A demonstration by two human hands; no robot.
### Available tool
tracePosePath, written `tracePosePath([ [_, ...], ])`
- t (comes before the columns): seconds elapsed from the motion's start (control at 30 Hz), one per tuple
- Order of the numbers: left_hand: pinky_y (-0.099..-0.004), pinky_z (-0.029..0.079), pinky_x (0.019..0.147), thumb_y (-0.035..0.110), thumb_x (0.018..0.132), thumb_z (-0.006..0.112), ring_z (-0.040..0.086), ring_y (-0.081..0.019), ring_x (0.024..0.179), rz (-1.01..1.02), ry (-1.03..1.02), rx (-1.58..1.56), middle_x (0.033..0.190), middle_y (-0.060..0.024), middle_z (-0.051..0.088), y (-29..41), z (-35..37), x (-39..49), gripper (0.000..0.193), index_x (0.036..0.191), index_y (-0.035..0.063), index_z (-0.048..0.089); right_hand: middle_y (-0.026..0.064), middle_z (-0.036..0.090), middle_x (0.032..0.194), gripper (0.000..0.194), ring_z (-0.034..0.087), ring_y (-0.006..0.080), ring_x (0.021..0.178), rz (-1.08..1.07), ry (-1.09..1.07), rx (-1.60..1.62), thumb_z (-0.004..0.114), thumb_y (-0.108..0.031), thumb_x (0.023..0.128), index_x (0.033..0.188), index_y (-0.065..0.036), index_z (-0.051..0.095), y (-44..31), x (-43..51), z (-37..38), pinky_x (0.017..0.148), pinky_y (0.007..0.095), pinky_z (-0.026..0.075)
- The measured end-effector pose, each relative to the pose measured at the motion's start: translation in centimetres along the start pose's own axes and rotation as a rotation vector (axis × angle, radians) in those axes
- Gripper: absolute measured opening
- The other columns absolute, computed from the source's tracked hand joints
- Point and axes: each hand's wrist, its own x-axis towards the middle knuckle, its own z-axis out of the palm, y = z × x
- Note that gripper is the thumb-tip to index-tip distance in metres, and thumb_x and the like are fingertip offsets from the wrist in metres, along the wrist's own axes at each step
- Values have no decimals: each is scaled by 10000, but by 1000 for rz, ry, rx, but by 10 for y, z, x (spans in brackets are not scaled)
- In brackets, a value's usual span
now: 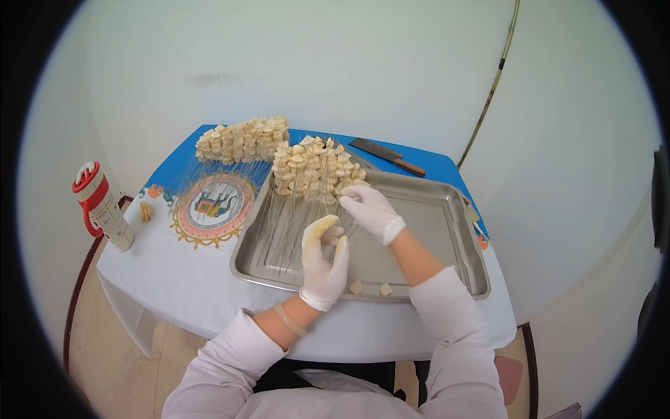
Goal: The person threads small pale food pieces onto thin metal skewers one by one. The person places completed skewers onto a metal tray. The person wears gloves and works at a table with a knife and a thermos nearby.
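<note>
My left hand (pixel 324 262), in a white glove with yellowish stains on the fingers, is curled over the front of a steel tray (pixel 434 230). A thin skewer shows near its fingertips, but whether the hand grips it is unclear. My right hand (pixel 370 210), gloved too, has its fingers bent together beside the skewered pale wedge-shaped pieces (pixel 314 167) in the tray; what it pinches is hidden. The skewers' thin bare ends point towards me. Two loose pale pieces (pixel 356 286) rest at the tray's near edge.
A second pile of skewered pieces (pixel 243 139) lies at the back left. Behind the tray is a cleaver (pixel 384 153) with a wooden handle. A red-and-white bottle (pixel 104 209) stands at the left edge, near a small pale piece (pixel 146 211). A wall borders the table's back.
</note>
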Motion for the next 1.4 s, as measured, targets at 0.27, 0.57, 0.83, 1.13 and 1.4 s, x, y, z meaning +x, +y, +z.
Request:
tracePosePath([
  [0.27, -286, 547, 785, 74, 927, 739, 675, -149, 833, -177, -194, 111, 931, -66, 715, 15, -1, 3, 174, 1095, 26, 736, 174, 722, 1152, 400, 685, 303, 1081, 264, -133, -412, 626, -282, 945, 1233, -12, 690, 42, -96, -79, 960, 378, 529],
  [0.57, -366, 560, 775, 226, 996, 598, 711, -262, 843, -156, -677, 559, 987, -150, 736, 8, -6, 3, 267, 1118, 26, 727, 199, 707, 1173, 225, 693, 373, 1098, 551, 22, -1061, 589, -74, 901, 1073, -54, 732, 127, -128, -131, 923, 468, 570],
  [0.83, -418, 555, 746, 303, 1000, 527, 714, -321, 770, -253, -924, 700, 769, -116, 740, 7, -9, 8, 343, 1022, 37, 742, 219, 717, 1163, 205, 682, 387, 1128, 603, 106, -990, 610, -41, 904, 1072, -46, 728, 155, -102, -139, 952, 462, 562],
  [1.13, -480, 549, 841, 374, 996, 482, 699, -377, 919, -428, -1119, 759, 951, -164, 742, 13, -7, 16, 419, 1027, 62, 760, 216, 700, 1262, 286, 666, 373, 1203, 833, 20, -970, 671, -76, 892, 1170, -45, 730, 150, -74, -145, 967, 432, 561],
  [1.4, -458, 532, 930, 361, 989, 495, 661, -401, 1033, -330, -1161, 787, 1091, -218, 685, -4, -9, 10, 403, 1072, 75, 765, 145, 723, 1270, 312, 685, 320, 1209, 939, -111, -1043, 692, -119, 881, 1183, -100, 768, 143, -63, -141, 921, 404, 567],
])
